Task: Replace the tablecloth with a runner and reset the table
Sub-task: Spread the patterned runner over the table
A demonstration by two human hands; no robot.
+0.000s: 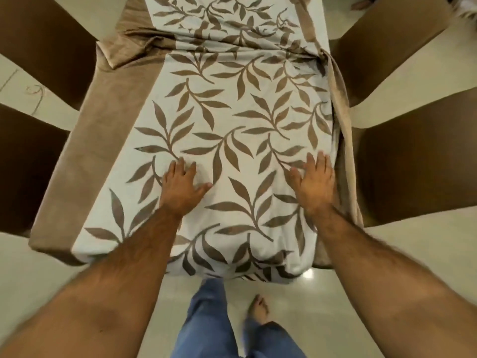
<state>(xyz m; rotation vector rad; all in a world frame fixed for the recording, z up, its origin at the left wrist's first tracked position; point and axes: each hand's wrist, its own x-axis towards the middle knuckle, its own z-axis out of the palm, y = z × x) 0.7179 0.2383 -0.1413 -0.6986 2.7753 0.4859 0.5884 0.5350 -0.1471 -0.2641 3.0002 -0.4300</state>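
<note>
A white cloth with a brown leaf print (232,120) lies lengthwise along the table, folded across itself near the far end. Under it a plain tan cloth (103,130) covers the table and shows as a wide band on the left and a narrow bunched strip on the right. My left hand (180,184) presses flat on the leaf cloth near the front left, fingers straight. My right hand (313,182) lies flat on the same cloth near its right edge. Neither hand holds anything.
Brown chairs stand close on both sides: two on the left (46,40) (28,164) and two on the right (387,34) (418,156). Pale glossy floor tiles (296,306) surround the table. My jeans and bare foot (258,308) are at the near end.
</note>
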